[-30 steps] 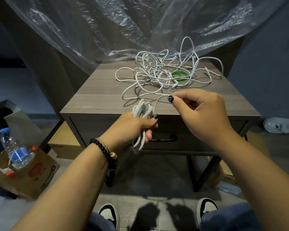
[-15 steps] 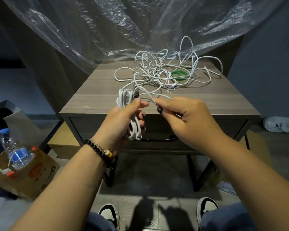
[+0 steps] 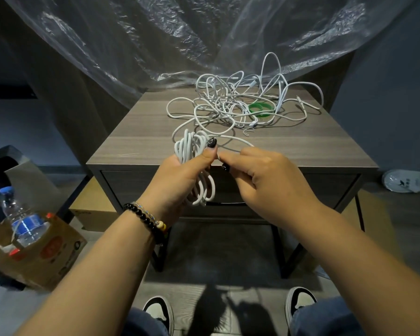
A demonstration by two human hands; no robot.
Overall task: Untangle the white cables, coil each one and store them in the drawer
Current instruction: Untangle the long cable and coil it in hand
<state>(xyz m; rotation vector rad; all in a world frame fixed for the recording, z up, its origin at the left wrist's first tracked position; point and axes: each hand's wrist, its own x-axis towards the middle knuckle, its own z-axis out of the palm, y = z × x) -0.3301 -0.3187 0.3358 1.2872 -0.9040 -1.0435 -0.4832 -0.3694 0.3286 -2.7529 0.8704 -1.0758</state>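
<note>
Gripped tight in the left hand (image 3: 180,175) is a half-wound coil (image 3: 195,166) of white cable, thumb clamped over the top loops, while the right hand (image 3: 260,175) pinches the loose strand (image 3: 235,139) coming off it between thumb and fingertips right beside that thumb. That strand runs back onto the nightstand (image 3: 141,132), where the rest of the white cables (image 3: 240,103) sit in a messy tangle near the back edge with a green band (image 3: 261,108) buried in it. Drawer (image 3: 325,190) below is closed, and off to the left on the floor there's a water bottle (image 3: 22,219) in a cardboard box (image 3: 46,260).
</note>
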